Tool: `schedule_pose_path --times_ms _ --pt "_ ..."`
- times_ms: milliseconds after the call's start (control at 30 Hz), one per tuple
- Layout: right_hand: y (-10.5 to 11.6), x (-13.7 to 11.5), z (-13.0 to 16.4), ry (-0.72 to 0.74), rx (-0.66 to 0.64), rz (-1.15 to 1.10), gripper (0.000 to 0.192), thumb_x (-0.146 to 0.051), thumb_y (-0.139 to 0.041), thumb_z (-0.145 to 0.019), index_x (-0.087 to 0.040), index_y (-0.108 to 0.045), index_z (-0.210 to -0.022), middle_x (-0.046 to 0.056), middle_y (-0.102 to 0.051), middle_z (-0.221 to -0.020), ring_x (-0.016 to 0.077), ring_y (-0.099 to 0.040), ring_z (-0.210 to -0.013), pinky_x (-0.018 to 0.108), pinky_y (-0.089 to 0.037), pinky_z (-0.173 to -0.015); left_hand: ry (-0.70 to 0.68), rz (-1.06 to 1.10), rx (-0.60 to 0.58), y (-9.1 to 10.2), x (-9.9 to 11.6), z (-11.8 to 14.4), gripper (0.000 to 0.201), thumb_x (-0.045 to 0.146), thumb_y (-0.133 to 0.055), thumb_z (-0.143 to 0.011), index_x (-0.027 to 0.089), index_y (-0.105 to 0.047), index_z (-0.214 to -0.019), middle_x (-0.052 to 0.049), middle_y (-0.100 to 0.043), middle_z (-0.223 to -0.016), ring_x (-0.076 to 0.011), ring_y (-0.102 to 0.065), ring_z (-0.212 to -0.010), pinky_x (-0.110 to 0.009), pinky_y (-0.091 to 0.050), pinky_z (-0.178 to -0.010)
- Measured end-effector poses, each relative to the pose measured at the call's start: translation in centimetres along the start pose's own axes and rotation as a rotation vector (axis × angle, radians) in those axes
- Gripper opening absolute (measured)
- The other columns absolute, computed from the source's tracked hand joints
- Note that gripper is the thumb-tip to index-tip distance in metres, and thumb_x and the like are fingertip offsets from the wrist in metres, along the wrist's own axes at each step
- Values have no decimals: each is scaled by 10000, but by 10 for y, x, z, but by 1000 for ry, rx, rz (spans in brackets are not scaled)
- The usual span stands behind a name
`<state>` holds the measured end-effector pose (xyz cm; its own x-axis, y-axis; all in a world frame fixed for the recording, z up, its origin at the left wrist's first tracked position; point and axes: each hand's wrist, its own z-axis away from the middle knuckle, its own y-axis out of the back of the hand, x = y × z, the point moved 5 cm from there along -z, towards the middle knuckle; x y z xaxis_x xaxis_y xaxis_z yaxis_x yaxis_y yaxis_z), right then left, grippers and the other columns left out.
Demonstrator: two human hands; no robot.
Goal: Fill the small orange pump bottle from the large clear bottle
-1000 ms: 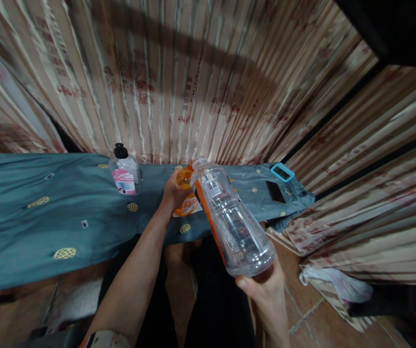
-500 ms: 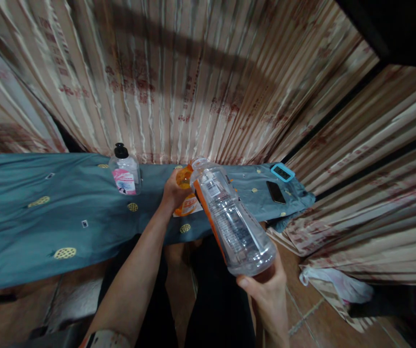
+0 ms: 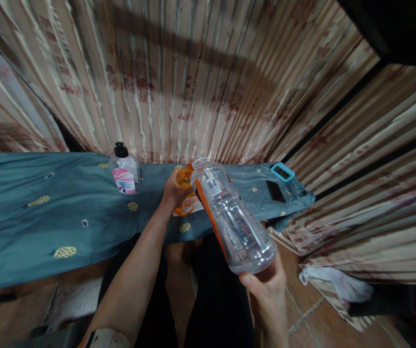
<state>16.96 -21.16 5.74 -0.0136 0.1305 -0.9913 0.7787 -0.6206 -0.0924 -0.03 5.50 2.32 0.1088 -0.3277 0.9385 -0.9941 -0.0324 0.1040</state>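
Note:
My right hand (image 3: 265,295) is closed around the base of a large clear plastic bottle (image 3: 236,222) with an orange-edged label. The bottle is tilted, its neck pointing up and left, away from me. Its body looks clear, with no coloured liquid that I can make out. My left hand (image 3: 174,191) grips a see-through orange bottle (image 3: 184,205) near the cloth, just left of the clear bottle's neck. Part of the orange bottle is hidden behind my fingers and the clear bottle. Whether the two bottles touch, I cannot tell.
A clear bottle with a black pump-like cap and pink label (image 3: 124,176) stands left on the teal cloth (image 3: 66,208). At the right lie a dark phone (image 3: 276,192) and a blue-framed digital clock (image 3: 282,171). A pleated curtain (image 3: 179,87) hangs behind.
The clear bottle and my right hand have shifted very slightly up and to the right. My left hand and the orange bottle stay in place.

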Motion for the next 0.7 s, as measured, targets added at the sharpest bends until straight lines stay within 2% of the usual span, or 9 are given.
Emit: schedule_pose_path --times_ms 167,333,567,700 --pt "1 0 -1 9 -4 1 873 -389 -999 -465 -169 -662 -1240 123 -829 -1114 316 -794 -990 367 -621 -830 59 22 -16 -1 -2 0 450 388 -846 -639 219 -598 -974 -30 -778 -870 -235 -732 -844 -329 -588 -758" --pt "2 5 1 46 -29 29 904 -453 -977 -547 -171 -629 -1332 129 -808 -1174 320 -777 -1030 383 -608 -862 83 50 -36 -2 -5 -1 502 359 -846 -568 222 -588 -976 -23 -772 -908 -225 -723 -819 -339 -579 -760" --pt "0 3 1 61 -76 10 893 -412 -985 -569 -182 -632 -1356 129 -783 -1241 328 -765 -1091 389 -605 -904 58 78 -32 -2 -4 0 487 370 -841 -564 235 -589 -959 -8 -777 -888 -207 -713 -803 -312 -569 -730" --pt "-1 -1 2 66 -49 -50 875 -371 -992 -556 -179 -650 -1338 116 -795 -1210 312 -775 -1073 367 -609 -893 63 77 -39 -2 -4 0 502 365 -844 -566 228 -586 -974 -16 -777 -907 -214 -720 -821 -318 -573 -743"
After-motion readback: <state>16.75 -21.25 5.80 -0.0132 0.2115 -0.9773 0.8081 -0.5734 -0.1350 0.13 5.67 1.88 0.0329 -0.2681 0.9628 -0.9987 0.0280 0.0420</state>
